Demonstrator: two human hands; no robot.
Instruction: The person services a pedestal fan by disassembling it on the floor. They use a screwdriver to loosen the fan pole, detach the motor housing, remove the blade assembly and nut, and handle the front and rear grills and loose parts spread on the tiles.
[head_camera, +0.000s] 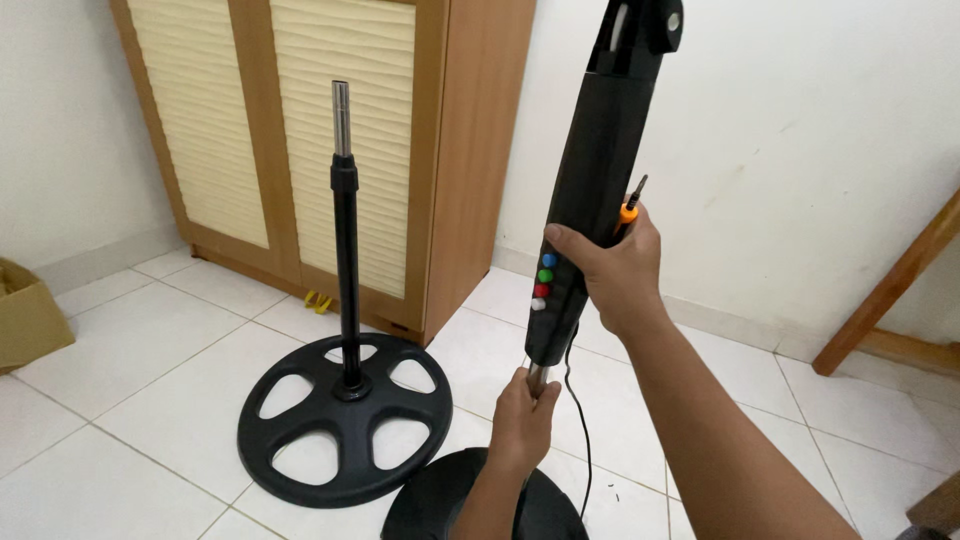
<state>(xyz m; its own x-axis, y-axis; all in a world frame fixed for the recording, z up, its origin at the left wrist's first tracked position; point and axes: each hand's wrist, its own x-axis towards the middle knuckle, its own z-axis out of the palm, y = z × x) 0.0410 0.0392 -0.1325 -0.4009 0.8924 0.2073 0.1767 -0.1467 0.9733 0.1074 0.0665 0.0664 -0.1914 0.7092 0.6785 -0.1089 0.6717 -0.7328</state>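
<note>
At the far left edge of the frame, a brown cardboard box (28, 315) sits on the white tiled floor (130, 400), only its corner showing; no label on it is visible. Right of it, in the upper left and centre, stands a wooden cabinet (470, 150) with pale slatted doors, and a small yellow object (318, 300) lies at its foot, too small to identify.

In front of the cabinet, left of centre, a round black fan base (345, 420) with cut-out openings carries an upright black pole (346, 260) tipped with a bare metal tube. It stands free, and I judge it could be tipped over if knocked by an elbow or by the cord.

At lower centre the left hand (522, 420) is closed around the metal tube just beneath the black control column (590, 190), above a second dark rounded base (440, 505) at the bottom edge. The column rises tilted to the top of the frame and bears four round buttons, blue, green, red and white, in a row. The right hand (615, 265) wraps the column beside the buttons and also pinches an orange-handled screwdriver (630, 205) against it. That double hold looks insecure: the screwdriver could slip and fall, or the top-heavy column could lean away. A black cord (583, 420) dangles by the wrist and could snag.

A slanted wooden frame (890, 290) leans at the right edge.
</note>
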